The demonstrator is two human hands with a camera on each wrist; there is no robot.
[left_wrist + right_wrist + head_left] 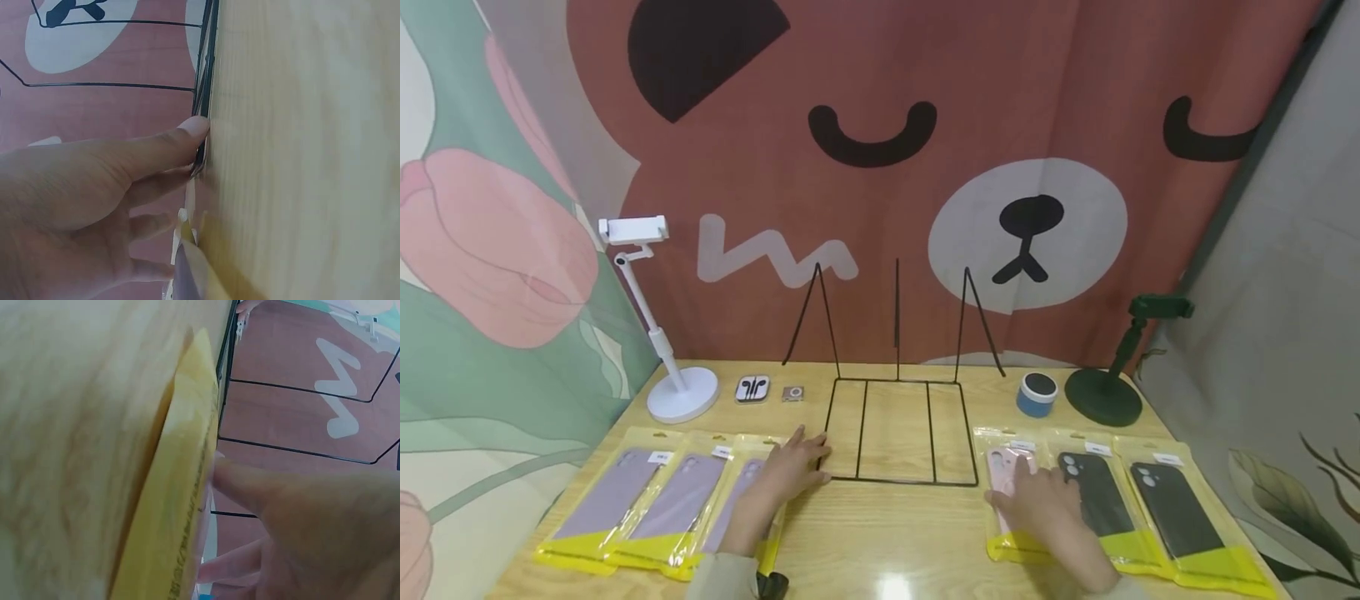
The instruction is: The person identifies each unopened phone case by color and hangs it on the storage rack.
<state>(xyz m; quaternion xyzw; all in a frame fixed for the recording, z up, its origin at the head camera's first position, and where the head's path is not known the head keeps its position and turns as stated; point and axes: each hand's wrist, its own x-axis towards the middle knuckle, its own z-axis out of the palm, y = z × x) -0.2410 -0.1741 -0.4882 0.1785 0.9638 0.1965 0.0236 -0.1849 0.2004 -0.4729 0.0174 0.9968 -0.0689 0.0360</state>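
Note:
A black wire rack [896, 482] lies at the table's middle, its bent wire supports rising at the back. My left hand [785, 473] is at its front left corner, fingers fairly straight; in the left wrist view the thumb [195, 128] touches the wire. Beside and partly under that hand are bagged purple phone cases [681, 492]. With its fingers extended, my right hand [1041, 508] rests on a bagged pink phone case [1000, 467]. In the right wrist view its thumb [234, 481] meets the edge of the yellow bag [169, 500]. Bagged black phone cases [1180, 508] lie further right.
A white phone stand [681, 393] stands at the back left, a dark green one [1103, 396] at the back right. Boxed earphones [752, 389] and a small square player [793, 393] sit left of the rack. A blue round container [1037, 396] is right of it.

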